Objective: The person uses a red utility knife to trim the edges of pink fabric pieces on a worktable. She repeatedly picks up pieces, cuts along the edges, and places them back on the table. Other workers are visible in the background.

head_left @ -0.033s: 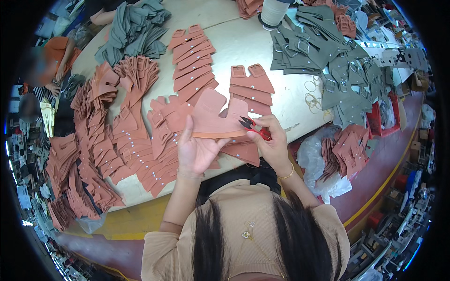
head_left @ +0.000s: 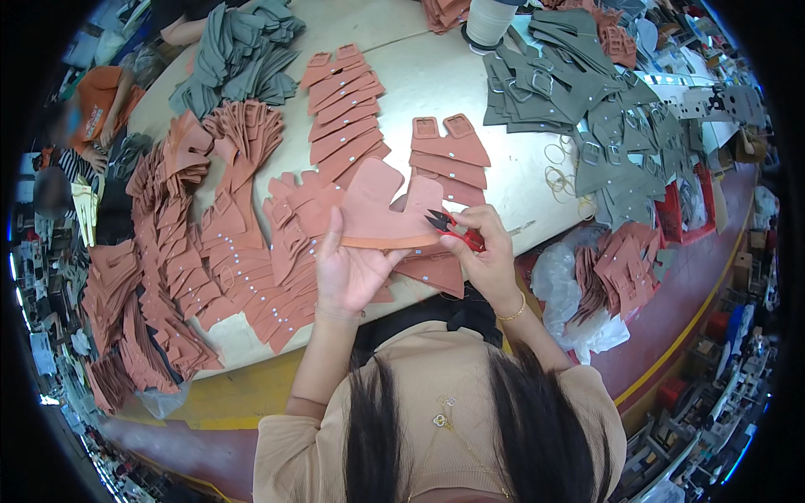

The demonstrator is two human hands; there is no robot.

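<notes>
While the left hand [head_left: 350, 272] grasps a notched pink piece [head_left: 371, 210], the right hand [head_left: 490, 251] grips red-handled snips [head_left: 444, 223] — tips over the piece's right end.

the person wears a beige top [head_left: 457, 360] in a finely ribbed knit, its short, loose sleeves [head_left: 285, 440] leaving the forearms uncovered. long, straight dark hair [head_left: 375, 427] falls in two thick locks, one over each side of the chest. between them hangs a thin gold-toned necklace [head_left: 441, 421] – its small pendant shaped like a clover. the left hand [head_left: 352, 272] and right hand [head_left: 486, 256] are bare; a gold-toned bracelet [head_left: 514, 310] circles the right wrist – a finer band [head_left: 338, 314] the left.
</notes>
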